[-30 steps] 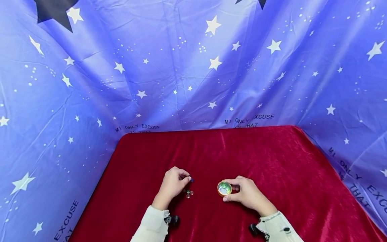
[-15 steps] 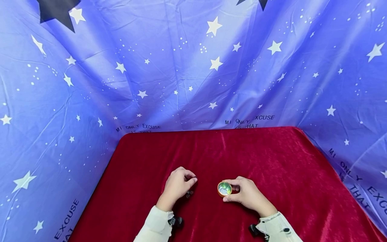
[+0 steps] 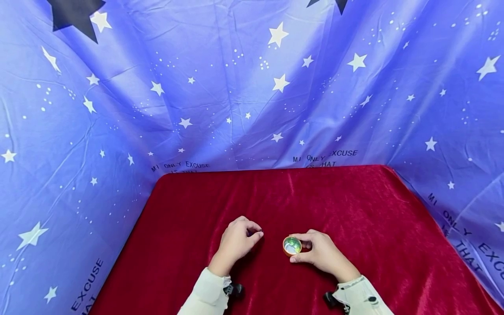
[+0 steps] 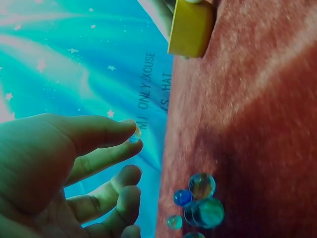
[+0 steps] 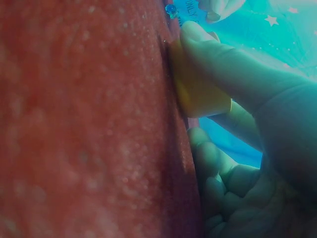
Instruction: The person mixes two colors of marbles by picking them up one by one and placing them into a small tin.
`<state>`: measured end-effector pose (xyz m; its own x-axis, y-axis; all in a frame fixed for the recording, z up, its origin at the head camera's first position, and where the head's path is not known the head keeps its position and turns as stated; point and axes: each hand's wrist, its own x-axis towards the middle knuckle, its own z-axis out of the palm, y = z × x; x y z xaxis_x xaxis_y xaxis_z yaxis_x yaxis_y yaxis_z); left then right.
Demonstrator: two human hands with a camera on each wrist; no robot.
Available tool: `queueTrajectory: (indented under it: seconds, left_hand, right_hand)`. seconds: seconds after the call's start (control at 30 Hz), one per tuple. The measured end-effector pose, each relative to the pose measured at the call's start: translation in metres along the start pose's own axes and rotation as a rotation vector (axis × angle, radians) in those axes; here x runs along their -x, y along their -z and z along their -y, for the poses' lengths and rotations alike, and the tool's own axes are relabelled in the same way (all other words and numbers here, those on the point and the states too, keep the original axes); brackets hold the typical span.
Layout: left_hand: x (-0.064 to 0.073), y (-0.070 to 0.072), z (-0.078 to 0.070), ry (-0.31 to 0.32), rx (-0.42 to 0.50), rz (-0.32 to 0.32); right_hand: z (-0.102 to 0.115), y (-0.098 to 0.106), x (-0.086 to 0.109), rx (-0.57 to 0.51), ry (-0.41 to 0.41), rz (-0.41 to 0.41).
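My left hand [image 3: 237, 239] pinches a small clear marble [image 4: 137, 133] between thumb and forefinger, raised above the cloth, with the other fingers loosely bent. Thumb and fingers of my right hand [image 3: 323, 250] grip the sides of a small round yellow cup [image 3: 288, 253], which sits on the cloth with its mouth up. Shiny green and pale patches show inside the cup. Several glass marbles [image 4: 208, 213] lie grouped on the cloth, among them a blue marble [image 4: 182, 198]; in the head view my left hand hides them.
A dark red velvet cloth [image 3: 330, 201] covers the table. Blue curtains [image 3: 236, 78] printed with stars and lettering hang behind it and at both sides. Both sleeves [image 3: 206, 291] are white, with a black device [image 3: 235, 290] at the left wrist.
My left hand has lifted away from the marbles and moved right, toward the cup, with a marble pinched in its fingertips. My right hand and the cup have stayed in place.
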<state>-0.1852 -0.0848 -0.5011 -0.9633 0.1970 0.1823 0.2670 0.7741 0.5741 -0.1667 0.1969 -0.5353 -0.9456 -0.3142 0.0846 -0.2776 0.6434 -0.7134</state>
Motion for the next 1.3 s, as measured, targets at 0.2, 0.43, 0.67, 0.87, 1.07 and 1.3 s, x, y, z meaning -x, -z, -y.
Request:
queueTrajectory:
  seconds: [0.2, 0.43, 0.67, 0.87, 1.07, 1.3]
  left_hand:
    - [-0.001, -0.002, -0.008, -0.028, 0.001, -0.010]
    - [-0.003, -0.005, -0.014, -0.041, 0.005, 0.003]
    - [-0.003, -0.006, -0.017, -0.045, 0.021, 0.012]
    - [-0.003, -0.007, -0.020, -0.062, 0.034, 0.013]
    - [-0.004, -0.009, -0.023, -0.073, 0.032, 0.020]
    - [-0.003, -0.011, -0.028, -0.091, 0.042, 0.026]
  right_hand:
    - [0.000, 0.000, 0.000, -0.006, 0.003, 0.004]
    - [0.000, 0.000, 0.000, 0.000, -0.006, 0.002]
    - [0.000, 0.000, 0.001, 0.002, 0.014, -0.009]
    - [0.000, 0.000, 0.001, 0.003, 0.005, -0.005]
    - [0.000, 0.000, 0.000, 0.003, 0.002, -0.001]
    - [0.000, 0.000, 0.000, 0.007, -0.017, 0.012]
